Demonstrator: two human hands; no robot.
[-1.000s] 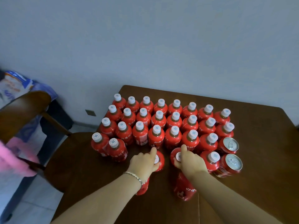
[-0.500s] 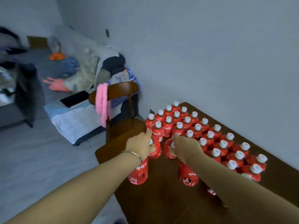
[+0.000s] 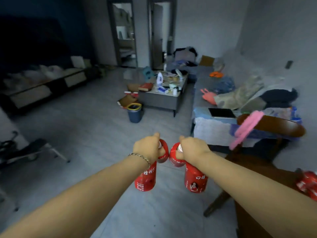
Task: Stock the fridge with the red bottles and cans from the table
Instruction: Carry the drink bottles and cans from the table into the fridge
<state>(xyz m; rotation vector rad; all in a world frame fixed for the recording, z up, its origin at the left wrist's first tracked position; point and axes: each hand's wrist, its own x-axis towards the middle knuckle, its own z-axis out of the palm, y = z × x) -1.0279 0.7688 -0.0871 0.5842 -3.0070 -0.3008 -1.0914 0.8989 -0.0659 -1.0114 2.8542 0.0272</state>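
Right now the view faces a wide grey tiled floor (image 3: 85,143) in a dim room. On the right, a long sofa (image 3: 205,93) is piled with clothes, with a dark tablet (image 3: 221,112) flat on its near end. At far left, a low cabinet (image 3: 42,90) runs along the wall. At far centre, a coffee table (image 3: 161,98) has a cluttered top. At near right, a wooden chair (image 3: 277,125) has a pink cloth (image 3: 247,131) draped over its backrest, and the dark table (image 3: 253,225) is cut off at the bottom-right corner. A blue bucket (image 3: 135,114) sits on the floor near the coffee table's near-left corner. The leftover bottles (image 3: 307,184) are on the table at the right frame edge, too blurred to count. Both arms reach forward over the floor, the hands close together. The left hand (image 3: 147,148), with a bracelet (image 3: 139,156) on the wrist, is clenched on the tops of two red bottles. The left lower bottle (image 3: 145,179) hangs upright under the wrist. The left far bottle (image 3: 163,152) tilts out past the knuckles. The right hand (image 3: 192,148) grips the same way, with the right lower bottle (image 3: 195,181) hanging and the right far bottle (image 3: 175,156) tilted inward. The two far bottles are nearly touching. All four are in the air, apart from the table.
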